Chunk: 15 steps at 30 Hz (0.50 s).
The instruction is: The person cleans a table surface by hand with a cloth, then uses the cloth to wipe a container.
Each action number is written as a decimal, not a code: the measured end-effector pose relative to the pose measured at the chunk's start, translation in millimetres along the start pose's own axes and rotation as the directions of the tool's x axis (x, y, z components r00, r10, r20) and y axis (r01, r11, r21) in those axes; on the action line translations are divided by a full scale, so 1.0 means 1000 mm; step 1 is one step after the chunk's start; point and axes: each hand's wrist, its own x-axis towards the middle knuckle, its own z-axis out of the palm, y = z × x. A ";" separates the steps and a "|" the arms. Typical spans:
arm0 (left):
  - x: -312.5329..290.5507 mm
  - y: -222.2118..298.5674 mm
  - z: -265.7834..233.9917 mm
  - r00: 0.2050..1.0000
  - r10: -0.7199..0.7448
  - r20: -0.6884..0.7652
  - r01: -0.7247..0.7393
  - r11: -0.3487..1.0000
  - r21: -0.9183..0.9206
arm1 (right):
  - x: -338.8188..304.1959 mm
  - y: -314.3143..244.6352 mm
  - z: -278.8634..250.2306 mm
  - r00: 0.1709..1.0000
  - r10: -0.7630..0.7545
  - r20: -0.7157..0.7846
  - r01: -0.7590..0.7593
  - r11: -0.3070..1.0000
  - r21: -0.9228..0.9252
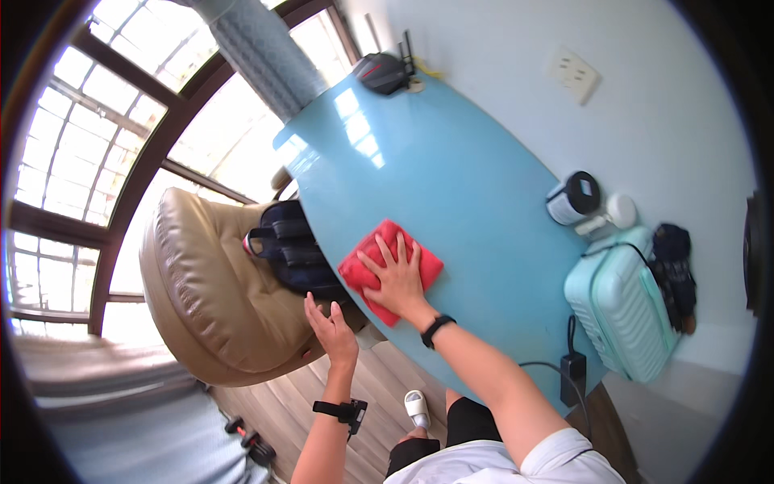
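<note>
A folded red cloth (430, 264) lies on the light blue tabletop (476, 194), close to its left edge. My right hand (398, 282) presses flat on the cloth with its fingers spread, and a black band circles that wrist. Off the table's edge, my left hand (334, 335) hovers in the air, fingers stretched and holding nothing. It is nearest to the tan padded chair (201, 298) and the dark backpack (292, 250) on it. A black strap with a small device (348, 413) sits on my left wrist.
At the table's far end stands a black router (382, 74). Along the wall on the right are a black-and-white canister (572, 198), a mint-green case (617, 302) and a dark folded umbrella (674, 270). A black power adapter (572, 379) with cables lies at the near right. Dumbbells (251, 442) rest at lower left.
</note>
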 end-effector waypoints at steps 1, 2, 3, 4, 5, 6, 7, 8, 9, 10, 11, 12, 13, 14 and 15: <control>0.001 0.001 0.001 1.000 0.023 0.018 -0.022 1.000 -0.022 | -0.027 0.003 -0.012 1.000 0.016 0.009 -0.015 1.000 -0.014; 0.000 -0.001 0.005 0.996 0.091 0.020 -0.093 0.982 0.165 | -0.056 0.006 -0.023 0.999 0.040 0.003 -0.040 0.999 -0.035; 0.000 -0.003 0.009 0.987 0.159 0.028 -0.158 0.926 0.343 | -0.088 0.009 -0.033 0.998 0.063 0.010 -0.063 0.997 -0.051; -0.002 -0.002 0.013 0.985 0.153 0.075 -0.169 0.932 0.321 | -0.122 0.010 -0.048 0.993 0.114 0.034 -0.111 0.991 -0.076; -0.001 0.000 0.020 0.984 0.157 0.082 -0.174 0.942 0.288 | -0.155 0.012 -0.059 0.985 0.169 0.038 -0.165 0.981 -0.105; -0.003 0.003 0.028 0.974 0.192 0.123 -0.226 0.883 0.412 | -0.192 0.016 -0.070 0.976 0.215 0.032 -0.208 0.966 -0.154; -0.001 0.006 0.036 0.962 0.225 0.154 -0.273 0.804 0.528 | -0.226 0.019 -0.075 0.964 0.264 0.038 -0.252 0.947 -0.200; 0.004 0.003 0.040 0.957 0.229 0.179 -0.291 0.770 0.568 | -0.251 0.019 -0.081 0.956 0.289 0.053 -0.271 0.935 -0.227; 0.008 -0.001 0.048 0.959 0.230 0.163 -0.282 0.790 0.545 | -0.271 0.021 -0.085 0.939 0.335 0.075 -0.308 0.919 -0.247; 0.014 -0.004 0.057 0.948 0.263 0.180 -0.318 0.752 0.577 | -0.279 0.024 -0.080 0.944 0.324 0.057 -0.299 0.918 -0.259; 0.019 -0.007 0.065 0.936 0.291 0.196 -0.349 0.707 0.615 | -0.280 0.026 -0.074 0.950 0.308 0.043 -0.287 0.921 -0.265; 0.024 -0.008 0.077 0.943 0.249 0.222 -0.333 0.726 0.601 | -0.276 0.027 -0.072 0.948 0.312 0.058 -0.282 0.913 -0.295; 0.030 -0.016 0.082 0.947 0.245 0.206 -0.320 0.731 0.603 | -0.267 0.022 -0.068 0.954 0.295 0.059 -0.265 0.917 -0.297; 0.036 -0.026 0.086 0.953 0.222 0.205 -0.301 0.753 0.585 | -0.257 0.017 -0.063 0.940 0.333 0.075 -0.296 0.904 -0.310; 0.033 -0.024 0.098 0.955 0.197 0.224 -0.291 0.782 0.552 | -0.250 0.020 -0.062 0.917 0.389 0.091 -0.339 0.878 -0.339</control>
